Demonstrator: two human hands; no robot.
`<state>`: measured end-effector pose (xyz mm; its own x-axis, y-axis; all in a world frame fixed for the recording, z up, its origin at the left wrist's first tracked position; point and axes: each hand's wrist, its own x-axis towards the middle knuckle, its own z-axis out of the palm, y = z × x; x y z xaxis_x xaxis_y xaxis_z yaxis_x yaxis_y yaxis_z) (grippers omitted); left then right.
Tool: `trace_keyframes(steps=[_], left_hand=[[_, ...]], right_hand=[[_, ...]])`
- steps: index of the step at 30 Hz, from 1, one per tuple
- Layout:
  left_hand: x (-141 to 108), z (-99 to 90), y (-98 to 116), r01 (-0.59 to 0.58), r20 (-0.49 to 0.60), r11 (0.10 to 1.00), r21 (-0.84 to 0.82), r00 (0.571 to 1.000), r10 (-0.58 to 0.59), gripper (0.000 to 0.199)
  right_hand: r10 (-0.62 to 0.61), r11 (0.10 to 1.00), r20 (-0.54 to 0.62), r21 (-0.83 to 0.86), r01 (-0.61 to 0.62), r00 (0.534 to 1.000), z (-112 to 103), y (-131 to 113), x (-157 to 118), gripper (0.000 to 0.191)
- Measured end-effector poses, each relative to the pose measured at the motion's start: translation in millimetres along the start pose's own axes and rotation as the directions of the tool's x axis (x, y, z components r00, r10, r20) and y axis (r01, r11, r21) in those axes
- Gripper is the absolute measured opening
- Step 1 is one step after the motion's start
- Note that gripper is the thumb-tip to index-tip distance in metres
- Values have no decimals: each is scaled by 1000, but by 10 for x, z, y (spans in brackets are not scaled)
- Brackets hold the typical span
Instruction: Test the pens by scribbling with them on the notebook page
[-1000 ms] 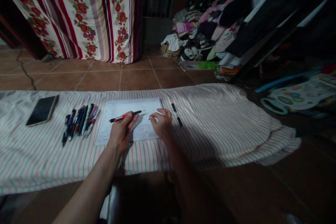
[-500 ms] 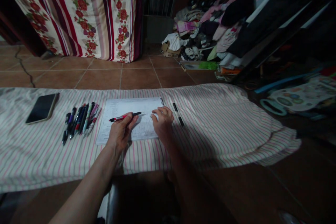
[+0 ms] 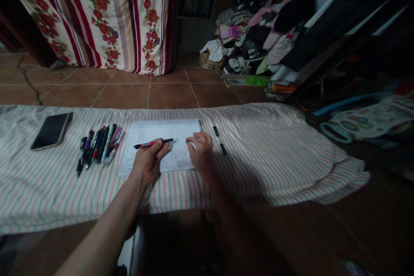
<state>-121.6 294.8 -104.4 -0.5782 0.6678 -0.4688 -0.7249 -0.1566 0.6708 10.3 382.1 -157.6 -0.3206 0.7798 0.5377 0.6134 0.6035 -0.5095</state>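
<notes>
A spiral notebook [image 3: 171,164] with writing and pencil-like marks lies on the striped cloth [image 3: 274,151]. Over its left half, my left hand [image 3: 149,158] pinches a red and black pen [image 3: 148,143], whose dark end points right. My right hand [image 3: 201,148] rests at the notebook's right side with its fingers curled; a tiny dark tip shows by the fingertips, and what they hold is too small to name. Just right of that hand lies a black and white pen [image 3: 221,143]. Several pens [image 3: 100,146] are bunched left of the notebook.
A phone [image 3: 51,130] lies at the cloth's left. Beyond the cloth are a tiled floor [image 3: 126,95] and a floral curtain [image 3: 119,21]. A heap of clothes [image 3: 258,30] is at the back right, and a pale green-rimmed object [image 3: 362,120] stands at the right.
</notes>
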Motion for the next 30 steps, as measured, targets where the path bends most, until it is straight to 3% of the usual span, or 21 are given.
trace_keyframes(steps=[7,12,18,30], left_hand=[[6,-19,-3,12,0,1000,-1,1000,-12,21],[-2,-16,-6,35,16,999,-2,999,-35,21],[-10,-27,-8,47,46,999,-5,998,-47,19],[-12,-29,-26,68,58,997,34,996,-70,18]], right_hand=[[-109,986,-34,123,112,993,-29,-58,70,17],[-199,968,9,157,195,980,-24,-157,71,17],[-205,968,55,161,194,977,-45,-208,87,14],[-209,959,-5,192,207,978,-23,-198,82,10]])
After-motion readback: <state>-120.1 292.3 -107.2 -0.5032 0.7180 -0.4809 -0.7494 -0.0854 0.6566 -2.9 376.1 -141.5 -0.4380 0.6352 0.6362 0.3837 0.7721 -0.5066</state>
